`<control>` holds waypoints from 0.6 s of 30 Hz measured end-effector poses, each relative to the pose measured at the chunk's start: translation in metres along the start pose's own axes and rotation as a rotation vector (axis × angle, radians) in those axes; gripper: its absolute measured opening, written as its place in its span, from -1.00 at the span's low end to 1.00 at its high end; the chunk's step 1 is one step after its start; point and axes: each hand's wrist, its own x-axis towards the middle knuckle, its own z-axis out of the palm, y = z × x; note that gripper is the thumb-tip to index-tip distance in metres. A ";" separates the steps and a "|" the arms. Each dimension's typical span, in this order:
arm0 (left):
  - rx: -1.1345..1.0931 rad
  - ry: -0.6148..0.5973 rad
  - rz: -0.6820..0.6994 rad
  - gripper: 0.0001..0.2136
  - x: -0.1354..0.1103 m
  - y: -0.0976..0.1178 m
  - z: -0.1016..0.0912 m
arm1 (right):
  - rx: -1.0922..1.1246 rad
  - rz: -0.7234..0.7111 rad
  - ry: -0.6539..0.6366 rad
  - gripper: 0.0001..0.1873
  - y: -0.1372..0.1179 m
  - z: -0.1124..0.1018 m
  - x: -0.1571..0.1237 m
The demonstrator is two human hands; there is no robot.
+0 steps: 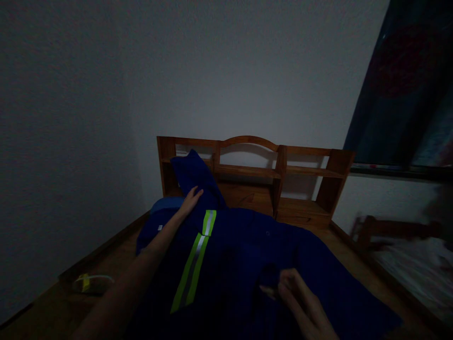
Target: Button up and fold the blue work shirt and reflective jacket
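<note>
A dark blue work jacket (pixel 240 264) with a yellow-green and silver reflective strip (pixel 193 264) lies spread out in front of me. My left hand (pixel 191 200) rests on its far left part, fingers apart, beside a raised flap of blue cloth (pixel 198 177). Lower right, my right hand (pixel 300 297) is closed over the jacket's front, with a dark fold of the cloth at its bent fingers. Dim light hides the detail of that fold. A small white tag (pixel 160 227) shows on the cloth left of my left forearm.
Behind the jacket stands a wooden headboard with shelves (pixel 247 172), against a pale wall (pixel 247 71). A lighter blue item (pixel 166 204) shows under the jacket's far left. At lower left is a yellow and white object (pixel 87 282). A dark window (pixel 399 94) and whitish bedding (pixel 417 264) are at right.
</note>
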 end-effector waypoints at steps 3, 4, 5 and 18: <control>0.345 -0.078 0.337 -0.50 -0.032 -0.024 0.004 | -0.043 -0.055 -0.124 -0.56 -0.007 0.016 0.030; 0.499 -0.151 0.465 -0.51 -0.044 -0.029 0.004 | -0.059 -0.107 -0.181 -0.57 -0.007 0.023 0.040; 0.647 -0.245 0.572 -0.49 -0.054 -0.032 0.003 | -0.072 -0.163 -0.247 -0.58 -0.005 0.032 0.050; 1.275 -0.626 0.984 -0.66 -0.087 -0.042 0.039 | -0.554 -0.222 -0.040 -0.61 0.067 0.046 0.167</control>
